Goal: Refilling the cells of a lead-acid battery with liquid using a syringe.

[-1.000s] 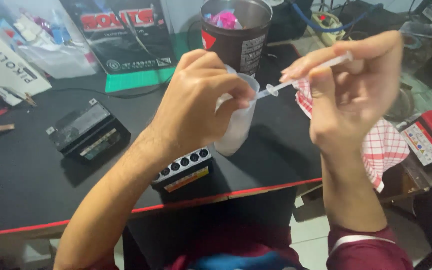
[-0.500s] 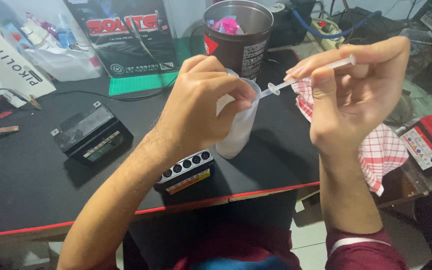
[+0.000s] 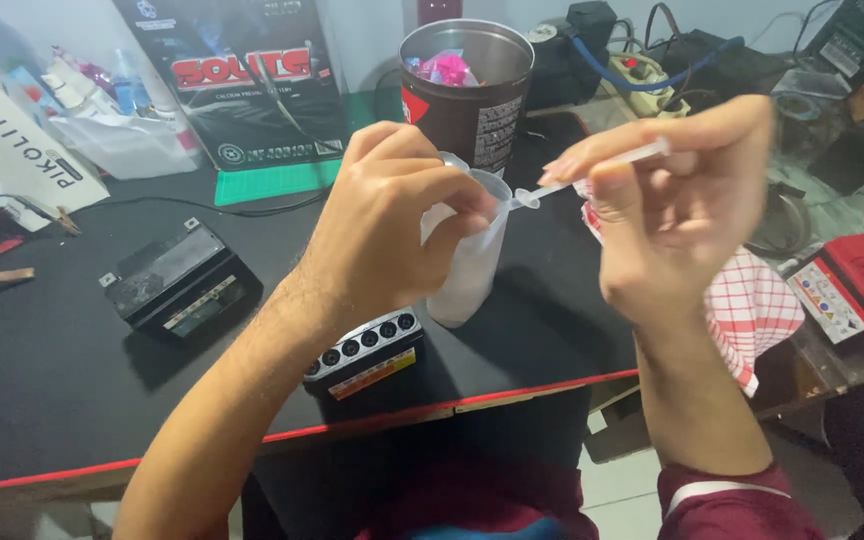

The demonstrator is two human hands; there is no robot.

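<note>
Translucent plastic fills our left hand (image 3: 392,230): we grip a small cup (image 3: 467,265), fingers curled around its upper wall and thumb hooked over the rim, holding it raised just above the desk (image 3: 52,390) near the front edge. Our right hand (image 3: 677,215) pinches a thin clear dropper (image 3: 592,172) between thumb and fingertips, its tip resting at the cup's rim.

Compared with half a second ago, little has shifted. The dropper keeps the same slant, the tip has stayed at the rim, and the cup has barely moved against the things below it. Only the view has tilted slightly, so the dark tin (image 3: 470,85) at the back edge sits a touch lower in the picture. We judge from this that the hands are holding steady at the rim rather than moving on; whether liquid passes between dropper and cup we cannot tell.

Below the cup, close to the front edge, sits a small battery (image 3: 364,352) with a row of six round openings on top. A second black battery (image 3: 180,280) lies well to the left. A red-checked cloth (image 3: 752,310) hangs off the right edge of the desk, partly hidden behind our right wrist.
</note>
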